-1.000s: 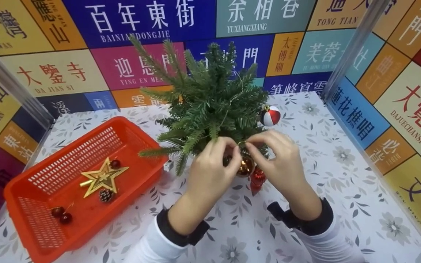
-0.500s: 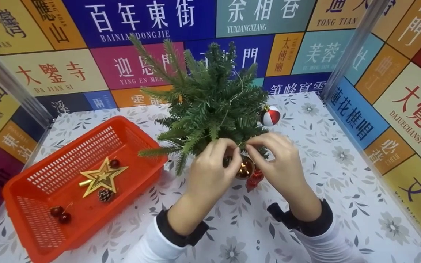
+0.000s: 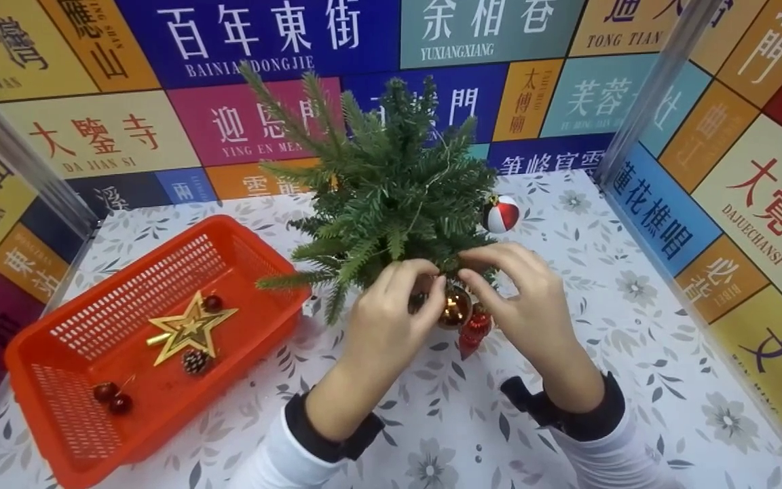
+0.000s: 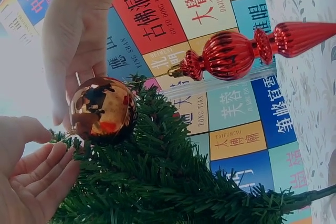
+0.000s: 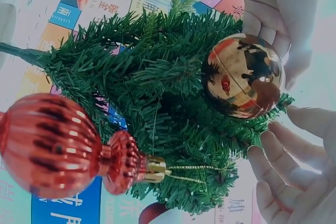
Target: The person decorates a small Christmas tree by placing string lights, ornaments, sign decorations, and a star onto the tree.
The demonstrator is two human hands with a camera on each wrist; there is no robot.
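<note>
A small artificial Christmas tree (image 3: 398, 197) stands mid-table. My left hand (image 3: 391, 305) pinches a branch tip (image 4: 56, 136) at its front, thumb and forefinger close together. My right hand (image 3: 530, 299) is beside the same branch, thumb and forefinger apart, the others loosely bent. Below and between both hands hangs a shiny gold ball (image 5: 244, 75); its loop is hidden. To its right hangs a red ribbed finial ornament (image 4: 231, 55) with a gold cap, its cord reaching into the branches in the right wrist view. A red-and-white ball (image 3: 501, 214) hangs on the tree's right.
Left of the tree, a red plastic basket (image 3: 255, 238) holds a gold star (image 3: 193, 329), a pine cone (image 3: 195, 362) and several dark red berries (image 3: 119, 404). One branch overhangs its rim. Panels with printed characters (image 3: 248, 34) wall the back and sides of the flower-patterned tabletop (image 3: 635, 285).
My right thumb and forefinger have spread apart, and the gold thread between the hands has gone from sight. The red ornament swung left, then slightly back. The basket stays put.
</note>
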